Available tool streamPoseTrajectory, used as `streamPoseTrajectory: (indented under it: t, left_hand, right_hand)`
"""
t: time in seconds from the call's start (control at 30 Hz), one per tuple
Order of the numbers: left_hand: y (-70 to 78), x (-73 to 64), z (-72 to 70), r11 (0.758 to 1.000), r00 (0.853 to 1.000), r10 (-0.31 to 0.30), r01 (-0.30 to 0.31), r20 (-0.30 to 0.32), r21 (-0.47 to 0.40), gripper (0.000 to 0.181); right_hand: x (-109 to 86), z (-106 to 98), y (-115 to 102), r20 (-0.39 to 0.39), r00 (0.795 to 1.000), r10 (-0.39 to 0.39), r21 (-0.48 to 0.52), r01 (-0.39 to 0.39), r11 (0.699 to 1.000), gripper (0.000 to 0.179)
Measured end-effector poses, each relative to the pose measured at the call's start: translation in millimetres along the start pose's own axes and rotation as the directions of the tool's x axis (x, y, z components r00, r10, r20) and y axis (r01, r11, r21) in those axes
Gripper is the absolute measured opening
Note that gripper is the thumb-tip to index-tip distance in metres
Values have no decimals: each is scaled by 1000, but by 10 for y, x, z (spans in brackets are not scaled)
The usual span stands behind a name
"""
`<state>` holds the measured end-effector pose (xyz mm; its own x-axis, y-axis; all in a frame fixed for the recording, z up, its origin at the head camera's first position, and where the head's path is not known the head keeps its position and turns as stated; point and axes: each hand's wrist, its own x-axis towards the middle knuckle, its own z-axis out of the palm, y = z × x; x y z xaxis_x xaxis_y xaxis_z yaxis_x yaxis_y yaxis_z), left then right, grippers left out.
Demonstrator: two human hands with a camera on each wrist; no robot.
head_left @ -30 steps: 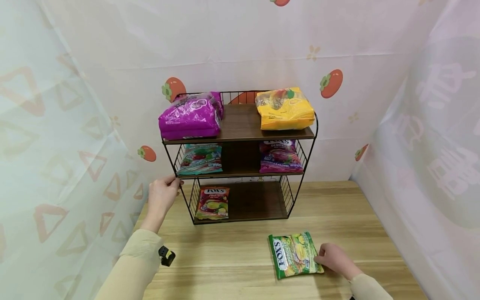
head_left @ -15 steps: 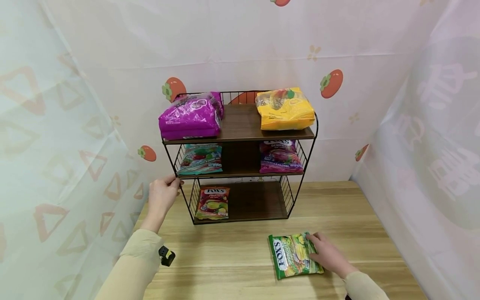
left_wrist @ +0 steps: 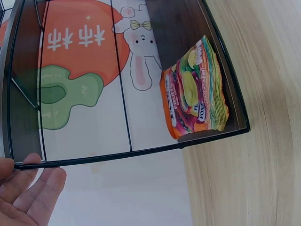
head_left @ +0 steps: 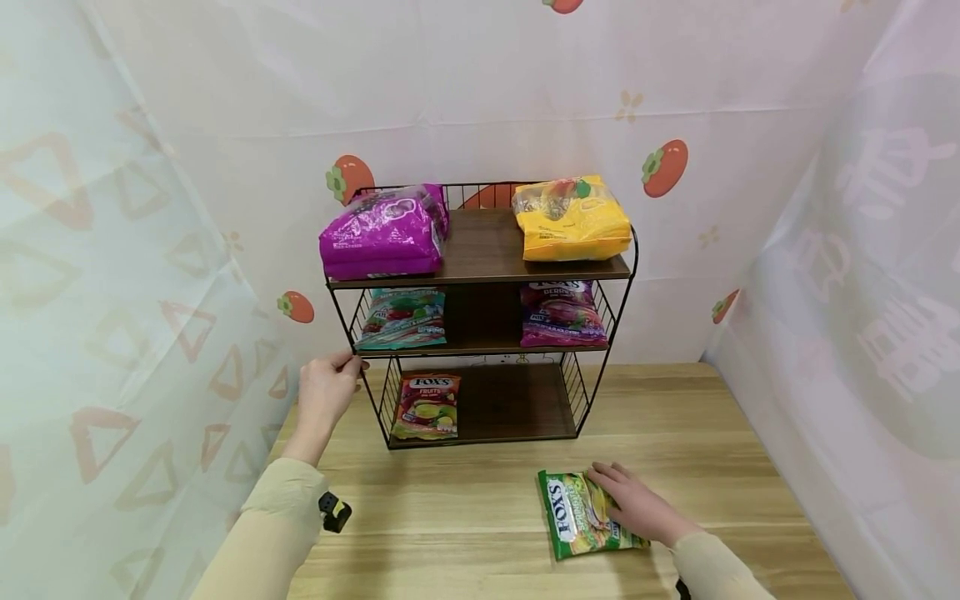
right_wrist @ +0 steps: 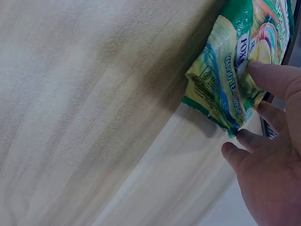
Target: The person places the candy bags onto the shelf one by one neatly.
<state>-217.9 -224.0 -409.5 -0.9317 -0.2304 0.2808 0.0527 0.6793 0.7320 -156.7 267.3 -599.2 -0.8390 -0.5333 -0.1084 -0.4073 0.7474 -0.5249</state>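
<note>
My left hand [head_left: 327,392] pinches the black side rail [left_wrist: 70,161] of a three-tier wire rack with dark wooden shelves [head_left: 517,400], at the left end of its middle shelf. On the table before the rack lies a green Fox's candy bag [head_left: 566,517]. My right hand [head_left: 636,504] reaches over the right part of that bag. In the right wrist view the thumb presses the printed face of the bag [right_wrist: 221,70] and the fingers lie at its edge. An orange-red Fox's candy bag [head_left: 427,407] leans at the left of the bottom shelf.
On the top shelf sit a large purple bag [head_left: 382,237] and a yellow bag [head_left: 573,225]. The middle shelf holds a teal candy bag [head_left: 405,318] and a purple berries bag [head_left: 562,317]. Printed cloth walls [head_left: 480,92] enclose the wooden table [head_left: 450,508].
My right hand has moved from the green candy bag's right edge leftward and farther over its upper side. The bag stays in about the same place. My left hand has kept still on the rack.
</note>
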Motion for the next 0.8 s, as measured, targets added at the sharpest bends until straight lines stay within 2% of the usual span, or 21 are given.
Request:
streamPoseTrajectory:
  t: [0.33,0.53,0.67,0.8]
  left_hand:
    - [3,-2,-3,1000,1000,-8,8,4,11,34]
    - [3,-8,-2,1000,1000,-10,10,7,5,33]
    - [5,-6,-2,1000,1000,-12,12,7,6,34]
    - [4,-5,-3,1000,1000,-10,10,5,2,33]
  right_hand:
    - [48,-1,27,41,999,23,15,-23,1000,65]
    - [40,5,21,48,992,114,0,-114,993,72]
    - [28,29,15,21,982,188,-13,-188,982,78]
    - [9,62,8,-27,978,209,-32,-209,977,80]
